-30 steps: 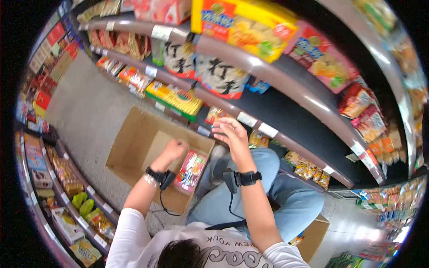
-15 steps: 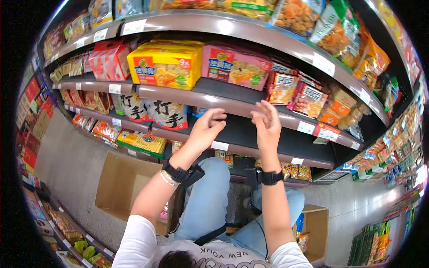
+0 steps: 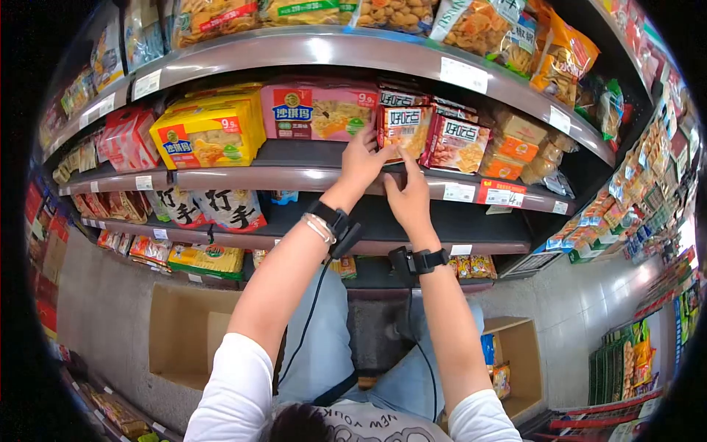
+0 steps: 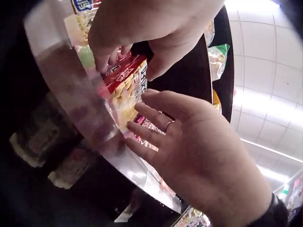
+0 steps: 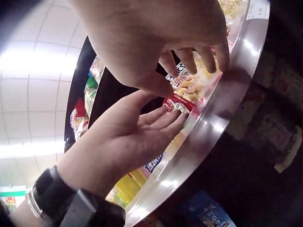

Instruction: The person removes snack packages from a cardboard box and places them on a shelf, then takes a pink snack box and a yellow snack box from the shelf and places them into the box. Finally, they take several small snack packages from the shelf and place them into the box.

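Observation:
A red-and-white snack packet (image 3: 403,131) with nuts pictured on it stands upright at the front of the shelf. My left hand (image 3: 362,163) is at its left end, fingers (image 5: 163,117) extended along the red end and thumb towards its front. My right hand (image 3: 409,197) comes from below right, its fingers (image 4: 147,130) spread before the packet's front. Both hands are close together, with the thumbs nearly meeting in the head view. A darker red packet (image 3: 458,144) stands just to the right, and a pink boxed snack (image 3: 320,110) to the left.
The shelf lip (image 3: 280,179) runs below the hands and another shelf edge (image 3: 309,51) passes above. A yellow snack box (image 3: 206,132) stands further left. Open cardboard boxes (image 3: 184,335) are on the floor at the left and beside the right knee (image 3: 523,361).
Both hands have risen from over the left carton and in front of the shelf to the red-and-white packet. The head view has turned towards the shelves.

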Motion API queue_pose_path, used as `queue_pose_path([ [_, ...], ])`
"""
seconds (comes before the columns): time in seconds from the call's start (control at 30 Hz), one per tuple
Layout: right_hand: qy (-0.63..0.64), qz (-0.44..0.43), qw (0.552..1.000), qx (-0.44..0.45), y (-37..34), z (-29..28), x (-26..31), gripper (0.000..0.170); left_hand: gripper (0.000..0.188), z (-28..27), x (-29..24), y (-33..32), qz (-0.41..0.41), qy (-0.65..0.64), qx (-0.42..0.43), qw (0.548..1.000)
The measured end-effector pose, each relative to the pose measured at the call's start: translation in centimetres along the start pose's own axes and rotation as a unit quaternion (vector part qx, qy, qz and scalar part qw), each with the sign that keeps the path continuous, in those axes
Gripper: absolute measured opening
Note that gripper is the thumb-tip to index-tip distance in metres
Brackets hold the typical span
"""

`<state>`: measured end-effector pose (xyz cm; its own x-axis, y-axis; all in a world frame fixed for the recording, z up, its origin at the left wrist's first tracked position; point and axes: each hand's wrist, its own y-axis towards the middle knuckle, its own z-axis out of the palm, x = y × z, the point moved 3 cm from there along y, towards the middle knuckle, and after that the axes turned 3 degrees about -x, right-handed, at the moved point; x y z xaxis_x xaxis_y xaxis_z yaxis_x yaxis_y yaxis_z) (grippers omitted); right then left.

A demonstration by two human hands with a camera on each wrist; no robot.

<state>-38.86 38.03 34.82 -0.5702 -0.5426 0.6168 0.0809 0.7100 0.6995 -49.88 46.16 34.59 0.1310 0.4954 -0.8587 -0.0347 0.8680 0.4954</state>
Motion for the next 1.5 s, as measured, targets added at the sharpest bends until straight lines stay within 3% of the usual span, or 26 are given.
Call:
queue_pose_path([
  [0.07,-0.006,-0.023,1.000,-0.014,-0.2,0.2,-0.4,0.056,0.062,0.6,-0.2,0.7,-0.034,-0.027,0.024,0.999],
  [0.2,-0.020,-0.032,0.999,-0.022,-0.9,0.2,-0.7,0.060,0.067,0.9,-0.1,2.0,-0.028,0.263,-0.029,0.964],
  [0.33,0.047,0.015,0.999,0.005,-1.3,-0.4,-0.7,0.059,0.055,1.0,-0.4,2.0,-0.027,0.311,-0.058,0.948],
  [0.43,0.211,0.049,0.976,-0.020,-1.3,-0.6,-2.5,0.053,0.052,0.7,-1.6,1.1,-0.035,0.220,-0.065,0.973],
  [0.57,0.291,0.106,0.949,-0.054,-1.4,-2.3,-2.7,0.044,0.047,-1.5,-0.7,0.6,0.108,0.230,-0.177,0.951],
  [0.67,0.317,0.130,0.936,-0.078,-1.6,-3.2,-2.7,0.041,0.041,-3.5,-1.5,-1.5,0.095,0.153,-0.147,0.973],
  [0.73,0.335,0.154,0.926,-0.081,-1.9,-3.4,-2.5,0.041,0.034,-3.6,-4.2,-4.8,-0.025,-0.040,-0.092,0.995],
  [0.8,0.341,0.187,0.919,-0.065,-2.4,-3.9,-1.3,0.042,0.034,-4.1,-4.4,-7.2,-0.099,-0.189,-0.067,0.975],
  [0.9,0.391,0.220,0.894,0.002,-4.5,-3.9,-0.7,0.044,0.033,-4.6,-4.9,-11.6,-0.187,-0.250,-0.038,0.949],
  [0.97,0.416,0.250,0.872,0.067,-6.7,-4.0,-0.2,0.045,0.034,-5.0,-3.8,-14.9,-0.209,-0.198,-0.035,0.957],
  [1.2,0.445,0.397,0.802,0.041,-17.5,-3.3,-1.9,0.049,0.034,-6.3,1.3,-24.9,-0.351,-0.222,-0.063,0.907],
  [1.5,0.464,0.453,0.758,0.074,-19.0,-3.4,-1.7,0.048,0.038,-7.0,2.0,-25.3,-0.372,-0.229,-0.065,0.897],
])
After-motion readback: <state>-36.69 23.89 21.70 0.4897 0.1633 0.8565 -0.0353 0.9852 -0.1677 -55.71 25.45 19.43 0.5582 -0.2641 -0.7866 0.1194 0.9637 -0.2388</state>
